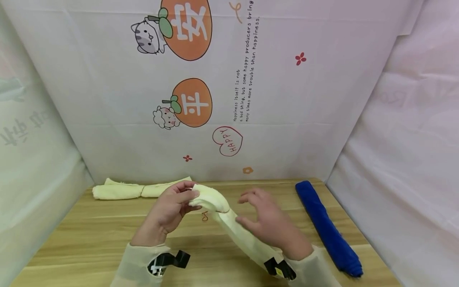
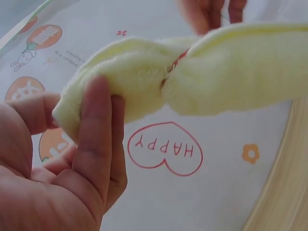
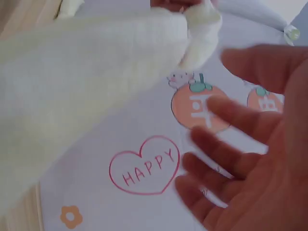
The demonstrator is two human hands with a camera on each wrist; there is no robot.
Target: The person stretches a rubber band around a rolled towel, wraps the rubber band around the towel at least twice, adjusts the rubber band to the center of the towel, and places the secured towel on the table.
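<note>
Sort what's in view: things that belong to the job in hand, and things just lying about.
In the job, judging by the hands:
- pale yellow roll, held in the left hand
- reddish band around it
- right hand, beside the roll, holding nothing

Lying about, untouched:
- second yellow roll, back left
- blue roll, right side
- small reddish loop, possibly a spare band

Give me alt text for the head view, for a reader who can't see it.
A left hand pinches the end of a banded pale yellow roll above a wooden table; the right hand is open beside it. A second yellow roll lies back left, a blue roll right.
</note>
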